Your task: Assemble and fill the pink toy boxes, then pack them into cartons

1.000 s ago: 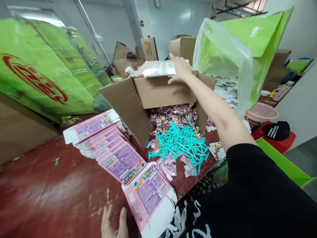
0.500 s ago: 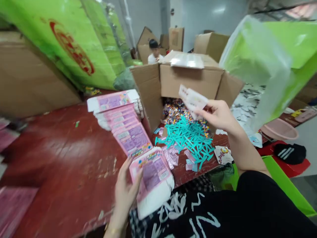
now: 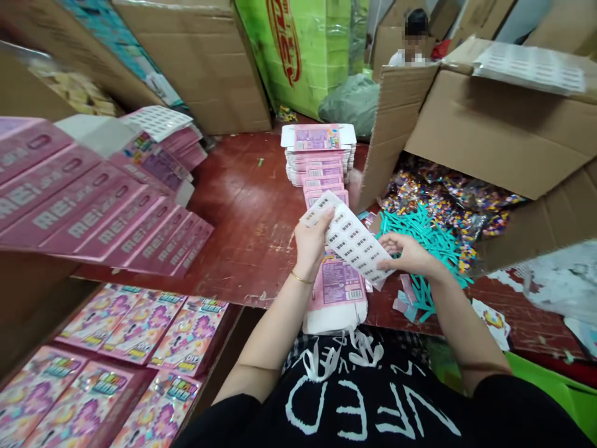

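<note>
Both my hands hold a white sheet of small printed labels [image 3: 353,239] above the table's front edge. My left hand [image 3: 311,244] grips its upper left end, with the thumb on top. At the lower right end, my right hand [image 3: 410,256] pinches the edge between thumb and fingers. Beneath the sheet lies a flattened pink and purple box [image 3: 336,283] with white flaps, partly covered. A stack of similar flat boxes [image 3: 318,152] stretches away behind it. To the right is a heap of turquoise plastic sticks [image 3: 415,233].
An open carton [image 3: 494,134] holds bagged colourful beads [image 3: 401,186]; more label sheets [image 3: 532,65] lie on its flap. Pink boxes [image 3: 107,214] stand in a row at left, above a carton of packed boxes [image 3: 163,336]. Another person [image 3: 415,37] is at the back.
My view has turned left. My left hand has left the flat boxes and now grips the label sheet. My right hand has come down from in front of the carton to the sheet's end.
</note>
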The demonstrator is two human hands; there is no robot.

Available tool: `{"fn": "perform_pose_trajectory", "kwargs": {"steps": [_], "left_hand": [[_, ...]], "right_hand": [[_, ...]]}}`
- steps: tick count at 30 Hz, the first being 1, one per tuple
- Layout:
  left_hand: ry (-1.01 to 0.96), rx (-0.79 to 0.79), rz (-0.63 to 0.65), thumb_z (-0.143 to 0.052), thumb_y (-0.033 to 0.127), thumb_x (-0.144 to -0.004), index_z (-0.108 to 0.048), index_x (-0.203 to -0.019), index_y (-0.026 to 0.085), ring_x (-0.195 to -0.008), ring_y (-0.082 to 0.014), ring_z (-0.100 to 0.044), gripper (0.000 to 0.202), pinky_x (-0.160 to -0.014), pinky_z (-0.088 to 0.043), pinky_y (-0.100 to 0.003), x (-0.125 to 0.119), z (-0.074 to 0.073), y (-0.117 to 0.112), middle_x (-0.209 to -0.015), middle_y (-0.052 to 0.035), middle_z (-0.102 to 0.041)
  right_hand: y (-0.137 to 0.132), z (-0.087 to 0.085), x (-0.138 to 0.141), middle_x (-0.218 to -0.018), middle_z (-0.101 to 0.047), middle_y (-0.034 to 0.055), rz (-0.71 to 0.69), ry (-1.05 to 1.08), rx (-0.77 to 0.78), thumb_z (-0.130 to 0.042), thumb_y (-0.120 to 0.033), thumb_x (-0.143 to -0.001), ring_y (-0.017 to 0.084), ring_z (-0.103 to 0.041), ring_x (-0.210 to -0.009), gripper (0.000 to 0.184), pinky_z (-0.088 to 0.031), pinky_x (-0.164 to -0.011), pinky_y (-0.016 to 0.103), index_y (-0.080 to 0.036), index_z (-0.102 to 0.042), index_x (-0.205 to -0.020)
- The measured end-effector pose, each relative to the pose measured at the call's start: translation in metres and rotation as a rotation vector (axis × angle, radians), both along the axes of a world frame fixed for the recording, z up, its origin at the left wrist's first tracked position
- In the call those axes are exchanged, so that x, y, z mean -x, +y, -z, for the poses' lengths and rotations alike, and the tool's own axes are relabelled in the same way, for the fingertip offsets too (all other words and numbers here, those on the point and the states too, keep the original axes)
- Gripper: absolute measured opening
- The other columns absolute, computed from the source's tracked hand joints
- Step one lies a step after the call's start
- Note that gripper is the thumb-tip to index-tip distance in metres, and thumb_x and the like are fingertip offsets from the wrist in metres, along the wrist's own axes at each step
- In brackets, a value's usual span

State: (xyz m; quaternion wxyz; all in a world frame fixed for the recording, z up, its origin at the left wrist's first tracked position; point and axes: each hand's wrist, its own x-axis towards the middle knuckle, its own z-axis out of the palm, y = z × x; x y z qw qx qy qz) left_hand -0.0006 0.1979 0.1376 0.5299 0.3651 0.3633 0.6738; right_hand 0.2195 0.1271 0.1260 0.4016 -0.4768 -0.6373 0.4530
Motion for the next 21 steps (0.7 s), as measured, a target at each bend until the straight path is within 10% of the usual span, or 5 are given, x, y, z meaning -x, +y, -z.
{"fn": "perform_pose_trajectory", "kwargs": {"steps": [4,10,21], "left_hand": [[-0.205,0.058,-0.051,-0.090,0.046,-0.060,-0.073,-0.099,0.014,-0.090,-0.0191,-0.072,0.053,-0.085,-0.057,-0.030,0.016,0.024,0.011,-0.104,-0.0095,-0.076],[-0.040,0.246,0.237,-0.094,0.035,-0.053,-0.074,-0.091,0.012,-0.081,-0.0225,-0.073,0.049,-0.076,-0.059,-0.035,-0.001,0.058,-0.020,-0.096,-0.0113,-0.077],[-0.026,0.164,0.063,-0.092,0.032,-0.057,-0.073,-0.093,0.013,-0.082,-0.0198,-0.071,0.045,-0.078,-0.058,-0.032,0.016,0.046,-0.003,-0.098,-0.0086,-0.077]], "right_hand": [[0.008,0.040,0.020,-0.061,-0.066,0.0011,0.183,0.062,0.127,-0.074,-0.060,-0.070,0.014,-0.055,-0.048,0.042,-0.040,-0.042,0.026,-0.019,-0.064,-0.072],[0.030,0.037,0.047,-0.066,-0.069,0.0013,0.148,0.158,0.040,-0.075,-0.061,-0.071,0.017,-0.063,-0.057,0.040,-0.051,-0.052,0.030,-0.022,-0.069,-0.079],[0.051,0.027,0.070,-0.076,-0.070,0.0034,0.241,0.198,-0.081,-0.077,-0.056,-0.072,0.017,-0.064,-0.064,0.036,-0.055,-0.060,0.033,-0.023,-0.071,-0.083]]}}
